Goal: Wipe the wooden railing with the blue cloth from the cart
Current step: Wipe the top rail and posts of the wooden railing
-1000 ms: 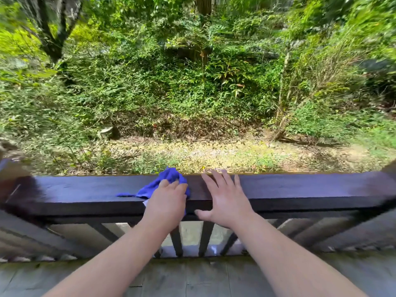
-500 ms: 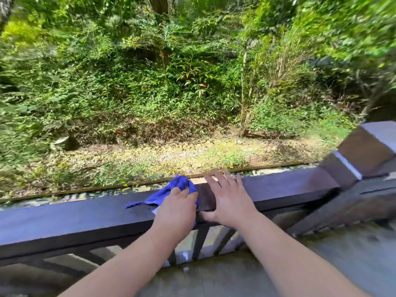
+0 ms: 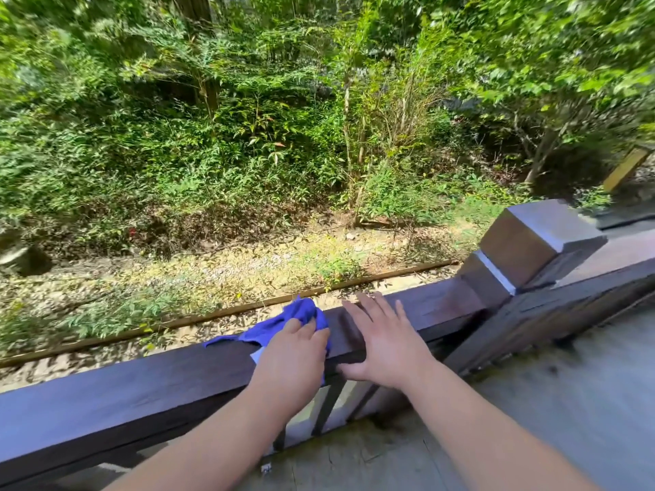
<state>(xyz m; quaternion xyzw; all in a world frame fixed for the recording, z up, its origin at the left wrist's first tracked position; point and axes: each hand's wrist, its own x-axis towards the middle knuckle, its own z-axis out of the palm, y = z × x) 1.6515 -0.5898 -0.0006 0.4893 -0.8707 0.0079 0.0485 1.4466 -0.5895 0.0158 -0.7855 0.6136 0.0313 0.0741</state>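
A: Where to log the blue cloth [image 3: 280,326]?

B: Found bunched on top of the wooden railing [image 3: 141,395], left of the corner post [image 3: 531,242], with its far edge spilling past the rail. Pinned under the left hand [image 3: 290,356].

A: Fingers there?

B: Noted as pressed together and curled down over the cloth, gripping it against the rail top.

A: And the right hand [image 3: 386,341]?

B: Placed just right of the cloth, flat on bare wood. Recorded fingers [image 3: 375,313] straight and spread across the top, thumb lying along the near face. Holding nothing.

A: Surroundings?

B: Saw balusters [image 3: 329,402] below the rail, grey floor [image 3: 567,384] on the near side, green brush [image 3: 248,136] on the far side.
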